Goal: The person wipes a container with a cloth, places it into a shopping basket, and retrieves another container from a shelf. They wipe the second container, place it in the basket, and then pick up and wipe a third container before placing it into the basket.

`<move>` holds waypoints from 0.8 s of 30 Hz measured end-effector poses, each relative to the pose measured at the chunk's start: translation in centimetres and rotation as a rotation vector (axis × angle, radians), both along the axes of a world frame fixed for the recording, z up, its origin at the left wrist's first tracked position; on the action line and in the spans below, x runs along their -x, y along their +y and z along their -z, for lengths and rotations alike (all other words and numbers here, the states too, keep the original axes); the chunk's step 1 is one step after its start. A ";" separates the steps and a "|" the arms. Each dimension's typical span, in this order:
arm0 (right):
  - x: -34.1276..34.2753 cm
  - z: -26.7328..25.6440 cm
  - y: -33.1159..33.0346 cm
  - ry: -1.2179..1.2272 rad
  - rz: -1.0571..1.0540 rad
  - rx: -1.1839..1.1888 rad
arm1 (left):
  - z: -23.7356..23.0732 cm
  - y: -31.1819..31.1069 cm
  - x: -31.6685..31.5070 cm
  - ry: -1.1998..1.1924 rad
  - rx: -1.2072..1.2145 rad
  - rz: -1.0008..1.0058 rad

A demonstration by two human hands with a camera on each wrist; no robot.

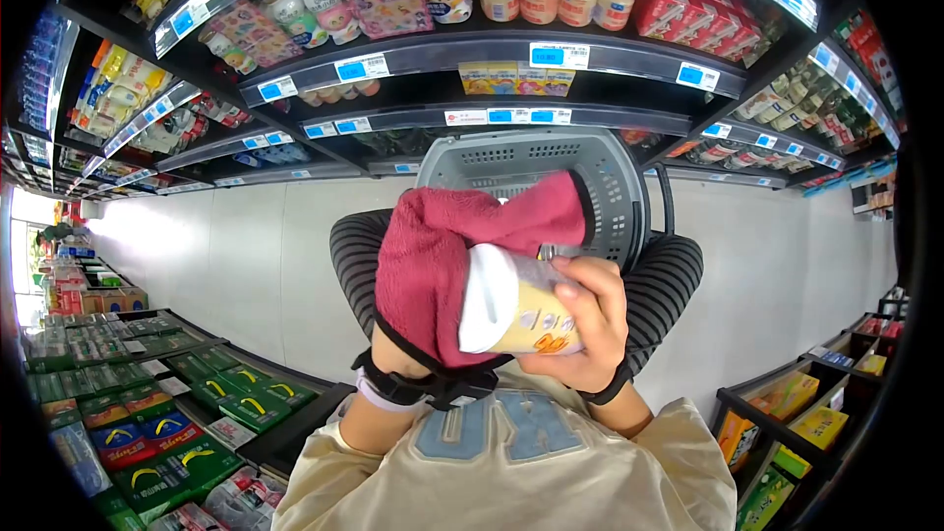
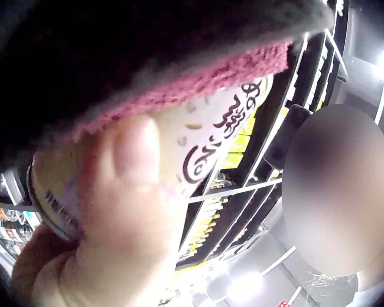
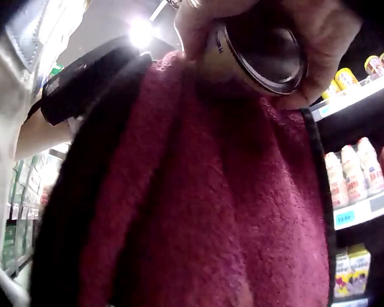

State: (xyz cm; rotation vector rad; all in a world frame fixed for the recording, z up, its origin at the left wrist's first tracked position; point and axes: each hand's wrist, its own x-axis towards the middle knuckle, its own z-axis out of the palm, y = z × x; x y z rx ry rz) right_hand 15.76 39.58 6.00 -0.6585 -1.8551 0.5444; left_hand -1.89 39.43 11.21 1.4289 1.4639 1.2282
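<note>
My right hand (image 1: 595, 324) grips a yellow-and-white can (image 1: 536, 320) around its base end, fingers curled over its side. In the left wrist view a thumb presses on the can's printed wall (image 2: 208, 134); the metal rim (image 3: 275, 83) shows at the end of the can in the right wrist view. A dark pink towel (image 1: 423, 246) with black edging lies over my left hand and against the can's white end. Only the left wrist (image 1: 398, 359) shows below the towel; the left fingers are hidden beneath the cloth, so I cannot tell their grip.
A grey shopping basket (image 1: 629, 182) stands on the floor between striped trouser legs (image 1: 674, 280). Ahead, store shelves (image 1: 413, 69) carry bottles and boxes. Low displays of packaged goods stand at lower left (image 1: 211, 388) and lower right (image 1: 787, 403).
</note>
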 end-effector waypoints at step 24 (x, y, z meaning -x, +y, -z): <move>0.0 1.5 0.6 0.105 0.078 -0.065 | 1.4 -2.3 -0.6 0.068 -0.030 0.036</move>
